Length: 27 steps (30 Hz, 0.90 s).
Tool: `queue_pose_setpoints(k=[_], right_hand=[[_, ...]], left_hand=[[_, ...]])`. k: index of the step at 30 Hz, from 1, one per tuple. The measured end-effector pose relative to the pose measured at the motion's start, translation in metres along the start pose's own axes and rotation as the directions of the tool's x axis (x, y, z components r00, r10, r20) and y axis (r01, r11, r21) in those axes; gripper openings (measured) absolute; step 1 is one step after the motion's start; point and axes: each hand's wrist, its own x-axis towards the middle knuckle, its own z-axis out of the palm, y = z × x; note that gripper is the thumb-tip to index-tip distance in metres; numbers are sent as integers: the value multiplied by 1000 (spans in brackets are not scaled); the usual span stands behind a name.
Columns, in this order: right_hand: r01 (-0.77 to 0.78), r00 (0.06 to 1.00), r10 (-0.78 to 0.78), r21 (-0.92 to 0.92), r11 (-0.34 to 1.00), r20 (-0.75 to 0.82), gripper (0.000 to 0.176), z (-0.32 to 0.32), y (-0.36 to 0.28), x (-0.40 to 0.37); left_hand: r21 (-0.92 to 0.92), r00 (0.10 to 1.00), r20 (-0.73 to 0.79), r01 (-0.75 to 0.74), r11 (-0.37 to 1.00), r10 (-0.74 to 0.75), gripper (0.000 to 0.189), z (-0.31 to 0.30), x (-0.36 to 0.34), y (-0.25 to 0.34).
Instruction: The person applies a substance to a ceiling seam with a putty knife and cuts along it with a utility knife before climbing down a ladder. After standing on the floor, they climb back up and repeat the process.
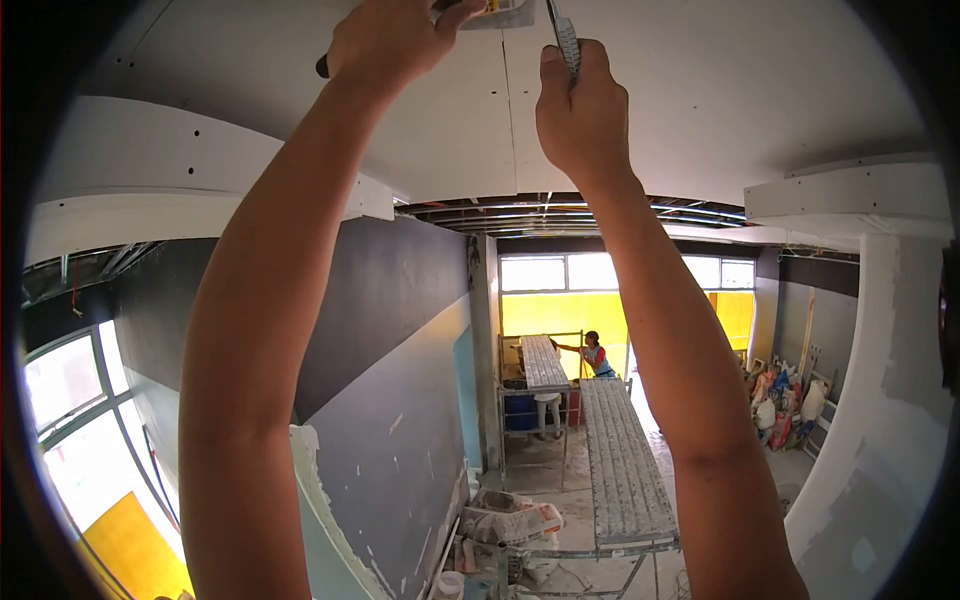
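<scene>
Both of my arms are raised toward the white ceiling panels [440,130], which have a seam and small dark screw marks. At the top edge, my left hand [395,40] is wrapped round something with a dark end showing below the wrist; a clear container [512,14] is beside its fingers, partly cut off by the frame. To the right, my right hand [587,105] is closed on a flat tool [566,42] with a patterned grip, its thin upper part running out of view.
Below are scaffold planks [625,460] on metal frames. A person [595,355] stands by a farther plank [543,362]. Sacks [785,410] are piled at the right, bags [525,522] lie on the floor, and a grey wall [390,460] rises at the left.
</scene>
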Motion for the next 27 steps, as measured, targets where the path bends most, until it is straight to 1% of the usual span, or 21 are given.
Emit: queue_pose_setpoints(k=[4, 7, 10, 14, 19, 21, 22, 24, 26, 27], right_hand=[[-42, 999, 42, 41, 998, 13, 27, 2, -1, 0], [-36, 999, 36, 14, 999, 12, 27, 3, 0, 1], [-48, 998, 48, -1, 999, 37, 28, 1, -2, 1], [-62, 998, 61, 16, 998, 29, 28, 3, -4, 0], [-35, 999, 35, -6, 999, 10, 28, 6, -5, 0], [-19, 1000, 19, -3, 1000, 1, 28, 7, -4, 0], [1, 1000, -1, -4, 1000, -9, 28, 7, -3, 0], [6, 1000, -6, -3, 1000, -6, 28, 8, -1, 0], [13, 1000, -13, -4, 1000, -6, 29, 8, 0, 0], [-9, 1000, 9, -10, 1000, -7, 29, 8, 1, 0]], left_hand=[[27, 1000, -11, -21, 999, 22, 49, 1, 0, -2], [32, 1000, 6, 2, 999, -2, 49, -2, 0, 1], [-5, 999, 41, 29, 1000, -29, 48, -4, -1, 1], [25, 1000, 2, 7, 1000, -7, 47, -4, 0, 1], [47, 999, -33, -13, 999, 14, 47, -2, 1, -2], [-6, 999, 44, 32, 999, -32, 47, -5, 1, 2], [-4, 998, 48, 34, 999, -33, 47, -2, 0, 0], [23, 999, -45, -25, 999, 26, 49, 4, -1, -3], [25, 999, -39, -19, 999, 20, 49, 0, -3, 0], [27, 999, -37, -14, 1000, 15, 48, -2, -5, 2]])
